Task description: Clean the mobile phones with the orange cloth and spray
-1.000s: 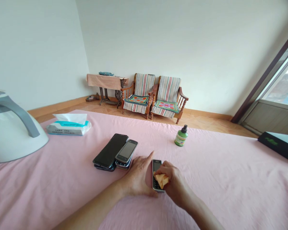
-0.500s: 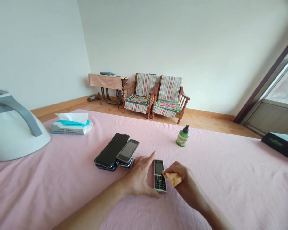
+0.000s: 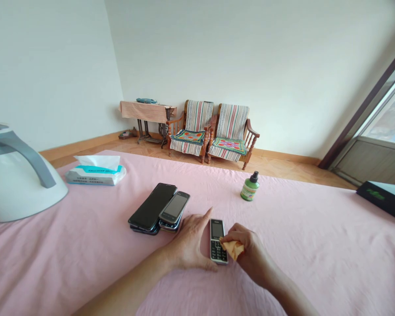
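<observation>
A keypad mobile phone (image 3: 217,232) lies face up on the pink cloth, its screen toward the far side. My left hand (image 3: 192,243) rests on the cloth along the phone's left side, thumb and fingers spread apart, the thumb by its lower edge. My right hand (image 3: 250,250) pinches a small orange-yellow cleaning cloth (image 3: 233,249) over the right side of the phone, at the keypad. Left of my left hand sit two stacks of phones: a large black smartphone (image 3: 153,206) tops one, a smaller grey phone (image 3: 174,207) the other.
A green spray bottle (image 3: 250,186) stands beyond the phone. To the left are a tissue pack (image 3: 97,175) and a white kettle (image 3: 23,188). A black box (image 3: 385,199) lies at the right edge. Two wooden chairs (image 3: 230,131) stand by the wall.
My right hand has shifted slightly left with the cleaning cloth, which now reaches a bit further over the keypad. My left hand keeps its place beside the phone.
</observation>
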Motion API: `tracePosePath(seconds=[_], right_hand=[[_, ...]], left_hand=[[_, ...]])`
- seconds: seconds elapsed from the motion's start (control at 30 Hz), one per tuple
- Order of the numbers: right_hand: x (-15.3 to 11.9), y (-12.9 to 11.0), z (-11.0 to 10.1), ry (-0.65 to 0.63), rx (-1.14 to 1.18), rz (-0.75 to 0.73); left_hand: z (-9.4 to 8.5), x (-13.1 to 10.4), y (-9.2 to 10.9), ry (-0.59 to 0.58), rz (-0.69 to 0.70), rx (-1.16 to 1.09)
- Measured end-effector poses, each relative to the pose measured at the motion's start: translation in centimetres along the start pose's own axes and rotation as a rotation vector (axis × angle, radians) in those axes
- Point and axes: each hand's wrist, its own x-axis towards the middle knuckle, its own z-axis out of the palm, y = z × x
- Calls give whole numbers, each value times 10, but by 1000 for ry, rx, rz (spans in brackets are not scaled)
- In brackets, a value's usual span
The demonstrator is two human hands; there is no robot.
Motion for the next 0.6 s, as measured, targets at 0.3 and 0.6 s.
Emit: tracePosePath(seconds=[0.3, 0.6], right_hand=[[-3, -4, -3, -27, -57, -32], [-1, -5, -3, -17, -54, -28]], left_hand=[[1, 0, -2, 13, 9, -2], [4, -1, -6, 21, 13, -4]])
